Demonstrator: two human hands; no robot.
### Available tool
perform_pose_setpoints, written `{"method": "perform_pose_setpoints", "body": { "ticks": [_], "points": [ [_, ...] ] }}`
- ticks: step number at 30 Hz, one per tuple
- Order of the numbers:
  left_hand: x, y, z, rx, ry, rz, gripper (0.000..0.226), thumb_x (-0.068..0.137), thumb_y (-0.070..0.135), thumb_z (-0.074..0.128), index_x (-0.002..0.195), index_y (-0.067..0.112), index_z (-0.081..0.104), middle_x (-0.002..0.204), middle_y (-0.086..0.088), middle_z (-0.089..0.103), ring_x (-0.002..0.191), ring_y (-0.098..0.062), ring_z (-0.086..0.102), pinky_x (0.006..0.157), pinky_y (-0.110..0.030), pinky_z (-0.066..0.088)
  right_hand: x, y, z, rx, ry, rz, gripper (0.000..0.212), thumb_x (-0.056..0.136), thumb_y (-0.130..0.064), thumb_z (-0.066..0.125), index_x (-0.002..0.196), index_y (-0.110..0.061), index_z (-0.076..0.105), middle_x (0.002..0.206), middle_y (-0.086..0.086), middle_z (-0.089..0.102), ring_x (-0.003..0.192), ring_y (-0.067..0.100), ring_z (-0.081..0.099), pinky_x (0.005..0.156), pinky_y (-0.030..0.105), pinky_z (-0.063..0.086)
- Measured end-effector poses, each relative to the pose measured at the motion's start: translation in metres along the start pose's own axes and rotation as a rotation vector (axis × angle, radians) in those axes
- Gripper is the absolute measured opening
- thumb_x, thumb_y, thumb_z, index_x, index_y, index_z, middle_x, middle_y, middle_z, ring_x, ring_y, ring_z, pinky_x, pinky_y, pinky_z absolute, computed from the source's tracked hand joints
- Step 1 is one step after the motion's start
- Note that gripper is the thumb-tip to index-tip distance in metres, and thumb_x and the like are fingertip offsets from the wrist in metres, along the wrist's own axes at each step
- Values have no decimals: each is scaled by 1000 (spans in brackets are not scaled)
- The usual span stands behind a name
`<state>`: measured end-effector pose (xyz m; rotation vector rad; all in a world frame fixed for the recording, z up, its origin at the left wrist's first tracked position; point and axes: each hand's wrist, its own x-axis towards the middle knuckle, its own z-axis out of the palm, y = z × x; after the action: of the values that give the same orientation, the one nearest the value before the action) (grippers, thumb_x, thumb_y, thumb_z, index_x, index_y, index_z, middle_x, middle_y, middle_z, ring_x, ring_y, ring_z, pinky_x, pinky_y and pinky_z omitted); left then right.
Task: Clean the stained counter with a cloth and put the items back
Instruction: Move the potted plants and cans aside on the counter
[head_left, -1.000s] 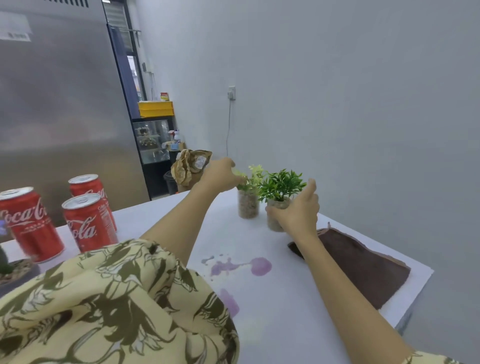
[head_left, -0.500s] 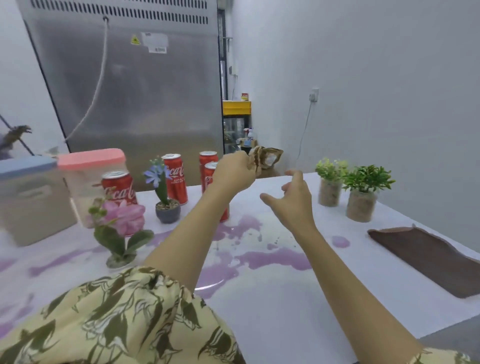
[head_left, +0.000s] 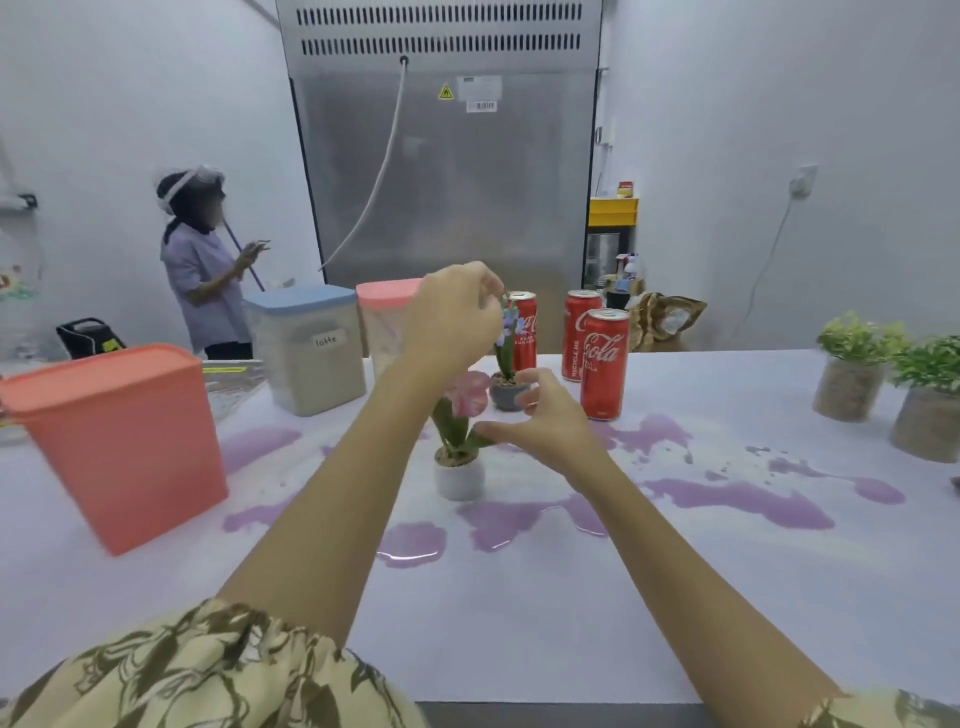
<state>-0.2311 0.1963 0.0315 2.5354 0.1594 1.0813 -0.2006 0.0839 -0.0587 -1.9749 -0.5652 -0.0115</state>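
Both hands have swung away from the two leafy pots at the bench's right end and now work at the middle of the bench, among the flower pots. Raised above the blue flower plant (head_left: 505, 347), the left hand (head_left: 453, 317) has its fingers curled down toward the plant's top; fingertips appear to pinch the tip of the stem, though motion blur makes the contact hard to confirm. Lower and nearer, the right hand (head_left: 543, 418) is cupped open, thumb and fingers spread in a C, just beside the small dark pot of that plant and not clearly touching it. Just left of the right hand stands the pink flower plant (head_left: 460, 441) in its white pot, partly behind the left forearm. Purple stains (head_left: 737, 496) spread across the white bench (head_left: 675, 597) in front of and to the right of both hands. Three red cola cans (head_left: 603, 364) stand just beyond the right hand. Two leafy green plants (head_left: 852, 366) sit well apart at the right end. At the left are a coral container (head_left: 119, 441), a blue-lidded container (head_left: 309, 348) and a pink-lidded container (head_left: 387, 322). A person (head_left: 202, 260) stands in the background by the wall.
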Motion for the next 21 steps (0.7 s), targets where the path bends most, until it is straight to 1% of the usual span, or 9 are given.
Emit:
{"method": "perform_pose_setpoints", "body": {
  "ticks": [2, 6, 8, 10, 11, 13, 15, 17, 21],
  "points": [
    [0, -6, -15, -40, 37, -7, 28, 90, 11, 47, 107, 18, 67, 109, 3, 68, 102, -14, 60, 77, -17, 36, 2, -2, 14, 13, -60, 5, 77, 67, -32, 84, 130, -18, 42, 122, 0, 53, 110, 16, 51, 85, 26, 43],
    [1, -29, -29, -64, 25, -61, 26, 93, 14, 46, 109, 19, 66, 110, 3, 67, 94, -11, 58, 79, -23, 45, 4, -6, 34, -3, -135, 6, 73, 65, -35, 84, 126, -23, 46, 119, -4, 60, 101, 14, 58, 80, 24, 48],
    [-2, -43, -26, -73, -5, -102, 26, 95, 15, 44, 109, 18, 66, 106, 2, 65, 83, -9, 54, 69, -22, 46, 3, -6, 41, -29, -128, -12, 71, 66, -35, 83, 126, -24, 48, 116, -5, 62, 97, 12, 59, 73, 20, 46],
    [-6, -57, -18, -69, -51, -152, 27, 98, 16, 42, 112, 17, 65, 103, -1, 63, 74, -9, 51, 58, -16, 40, 2, -5, 48, -12, -85, -13, 66, 69, -34, 81, 126, -23, 49, 114, -4, 63, 98, 14, 59, 77, 22, 47],
    [-9, -63, -14, -64, -73, -177, 28, 98, 17, 42, 114, 16, 65, 105, -2, 63, 76, -10, 52, 58, -16, 41, 2, -4, 51, -7, -57, -9, 62, 71, -34, 80, 124, -22, 50, 113, -3, 63, 98, 15, 60, 78, 24, 48],
    [-14, -73, -4, -72, -123, -200, 28, 98, 16, 42, 116, 14, 64, 113, -5, 64, 90, -15, 56, 72, -23, 47, 2, -5, 55, -39, 8, -7, 51, 75, -34, 76, 119, -20, 55, 105, -3, 64, 94, 16, 60, 76, 26, 48],
    [-18, -80, 4, -78, -176, -204, 28, 98, 15, 43, 116, 12, 64, 120, -8, 63, 103, -20, 58, 87, -30, 47, 3, -6, 55, -95, 84, -15, 40, 77, -34, 72, 112, -18, 60, 98, -2, 66, 91, 17, 62, 75, 30, 50],
    [-17, -83, 12, -89, -216, -219, 29, 97, 16, 44, 118, 13, 63, 123, -8, 62, 105, -21, 58, 90, -32, 48, 6, -4, 52, -106, 149, -9, 34, 77, -34, 72, 106, -17, 65, 96, 1, 69, 90, 19, 64, 73, 31, 52],
    [-4, -79, 23, -61, -247, -190, 31, 97, 16, 44, 123, 12, 60, 131, -10, 57, 115, -25, 55, 93, -36, 49, 13, 3, 36, -68, 292, 36, 35, 74, -39, 73, 99, -14, 66, 88, 2, 69, 84, 21, 64, 68, 30, 52]
  ]
}}
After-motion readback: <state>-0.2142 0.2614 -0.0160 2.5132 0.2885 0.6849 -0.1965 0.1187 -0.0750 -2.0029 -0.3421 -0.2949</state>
